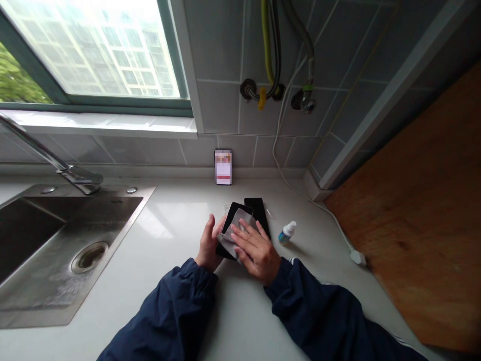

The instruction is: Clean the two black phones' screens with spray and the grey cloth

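A black glass smartphone (230, 224) rests against the curled left hand (208, 243), which grasps its edge above a pale stone countertop (180, 240). The flat right hand (255, 253) presses a thin grey cloth (229, 242) onto its face. A second black smartphone (257, 210) lies just beyond, near a small white-and-blue dropper bottle (287, 233).

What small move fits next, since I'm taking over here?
Probably slide the grey cloth up the black smartphone toward its uncovered upper corner: the right hand presses the cloth flat over only part of the screen, while the left hand holds the phone's edge and can steady it.
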A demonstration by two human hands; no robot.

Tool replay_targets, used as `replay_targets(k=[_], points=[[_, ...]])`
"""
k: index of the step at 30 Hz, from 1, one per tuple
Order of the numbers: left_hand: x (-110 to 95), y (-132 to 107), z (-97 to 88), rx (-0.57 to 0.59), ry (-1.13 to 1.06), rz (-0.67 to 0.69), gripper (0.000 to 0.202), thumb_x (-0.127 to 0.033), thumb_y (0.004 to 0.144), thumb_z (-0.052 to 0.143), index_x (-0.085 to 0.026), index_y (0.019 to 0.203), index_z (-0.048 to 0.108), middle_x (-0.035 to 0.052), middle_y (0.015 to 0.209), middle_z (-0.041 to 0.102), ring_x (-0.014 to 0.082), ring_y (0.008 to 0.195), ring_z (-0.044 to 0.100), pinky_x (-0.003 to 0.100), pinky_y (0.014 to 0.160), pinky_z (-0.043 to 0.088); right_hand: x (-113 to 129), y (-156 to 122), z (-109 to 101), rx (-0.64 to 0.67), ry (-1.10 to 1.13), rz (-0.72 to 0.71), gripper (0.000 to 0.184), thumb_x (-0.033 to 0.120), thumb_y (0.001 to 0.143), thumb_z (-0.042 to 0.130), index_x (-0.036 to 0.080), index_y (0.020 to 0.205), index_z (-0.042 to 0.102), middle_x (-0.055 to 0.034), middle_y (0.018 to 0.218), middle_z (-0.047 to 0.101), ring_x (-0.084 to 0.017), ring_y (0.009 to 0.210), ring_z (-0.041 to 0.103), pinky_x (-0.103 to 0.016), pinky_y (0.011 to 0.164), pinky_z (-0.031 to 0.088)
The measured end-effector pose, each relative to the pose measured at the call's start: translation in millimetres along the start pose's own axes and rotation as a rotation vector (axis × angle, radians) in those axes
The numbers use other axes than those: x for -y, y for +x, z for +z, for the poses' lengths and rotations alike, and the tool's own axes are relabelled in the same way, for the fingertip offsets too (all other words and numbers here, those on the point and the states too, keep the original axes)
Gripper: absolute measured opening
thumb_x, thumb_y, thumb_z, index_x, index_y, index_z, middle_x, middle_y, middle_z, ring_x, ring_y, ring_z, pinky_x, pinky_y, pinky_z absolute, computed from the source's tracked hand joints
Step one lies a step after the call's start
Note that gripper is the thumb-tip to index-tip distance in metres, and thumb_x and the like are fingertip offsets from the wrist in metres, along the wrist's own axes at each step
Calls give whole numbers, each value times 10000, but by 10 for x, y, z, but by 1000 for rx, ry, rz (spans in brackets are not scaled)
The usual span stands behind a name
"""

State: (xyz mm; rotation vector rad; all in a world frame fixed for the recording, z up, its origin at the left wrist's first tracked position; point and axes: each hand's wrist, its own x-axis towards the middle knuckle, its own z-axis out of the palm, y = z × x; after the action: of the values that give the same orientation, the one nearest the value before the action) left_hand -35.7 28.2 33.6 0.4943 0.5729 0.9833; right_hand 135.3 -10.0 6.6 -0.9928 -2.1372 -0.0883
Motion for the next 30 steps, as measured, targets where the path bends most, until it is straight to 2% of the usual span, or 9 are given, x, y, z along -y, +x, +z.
replay_targets(k=[5, 9, 12, 15, 19, 21, 23, 26, 30], points=[[-15, 11, 22, -40, 55, 40, 735, -702, 900, 602, -142, 1376, 631, 153, 1113, 776, 330, 979, 763, 426, 856, 609, -1, -1, 17, -23, 91, -23, 255, 229, 1048, 571, 196, 1258, 711, -76, 1393, 711, -248, 1421, 580, -532, 1265, 323], [-11, 30, 25, -51, 76, 62, 713, -700, 890, 606, -141, 1331, 647, 148, 1088, 780, 318, 949, 766, 406, 814, 613, -4, 0, 49, -70, 188, -7, 183, 203, 1021, 613, 230, 1131, 756, -47, 1258, 784, -221, 1322, 663, -497, 1212, 407], [-16, 38, 53, -50, 87, 103, 703, -694, 895, 593, -125, 1303, 649, 166, 1131, 771, 329, 966, 763, 420, 826, 612, 8, -7, 64, -135, 253, 48, 205, 157, 1003, 606, 248, 1092, 768, -32, 1101, 821, -200, 1167, 726, -431, 1111, 510], [-29, 50, 69, -69, 113, 128, 703, -694, 902, 572, -111, 1286, 651, 178, 1133, 768, 334, 940, 766, 432, 814, 614, 48, -17, 60, -136, 263, 67, 254, 135, 986, 593, 266, 1120, 764, -27, 986, 807, -200, 997, 733, -399, 997, 567], [-38, 79, 24, -174, 186, 171, 608, -662, 920, 570, -165, 1263, 632, 104, 922, 770, 294, 769, 770, 399, 699, 615, 138, -29, 48, -101, 349, 9, 236, 167, 991, 597, 247, 1164, 736, -46, 964, 795, -196, 877, 725, -341, 835, 605], [-31, 93, -6, -226, 212, 162, 552, -638, 928, 572, -186, 1241, 622, 64, 817, 741, 278, 686, 755, 381, 631, 603, 171, -32, 48, -76, 399, 6, 206, 185, 1003, 585, 229, 1145, 728, -57, 955, 794, -188, 858, 734, -318, 818, 611], [-16, 105, -23, -258, 220, 128, 542, -637, 930, 565, -174, 1206, 630, 61, 782, 721, 276, 661, 745, 374, 596, 591, 181, -35, 58, -52, 422, 13, 180, 200, 1010, 578, 215, 1109, 727, -58, 924, 792, -180, 833, 743, -297, 807, 614], [22, 126, -30, -264, 247, 151, 498, -576, 913, 645, -174, 1207, 637, 68, 891, 741, 256, 747, 748, 363, 667, 599, 163, -47, 86, -39, 423, 45, 171, 225, 1017, 573, 209, 1075, 734, -51, 884, 788, -170, 783, 746, -278, 773, 614], [69, 179, -54, -241, 283, 270, 519, -422, 867, 763, -237, 1327, 612, 47, 1140, 745, 229, 1033, 721, 329, 911, 568, 143, -69, 121, -23, 419, 93, 165, 234, 1016, 584, 204, 1047, 744, -50, 880, 789, -168, 771, 752, -273, 756, 614]])
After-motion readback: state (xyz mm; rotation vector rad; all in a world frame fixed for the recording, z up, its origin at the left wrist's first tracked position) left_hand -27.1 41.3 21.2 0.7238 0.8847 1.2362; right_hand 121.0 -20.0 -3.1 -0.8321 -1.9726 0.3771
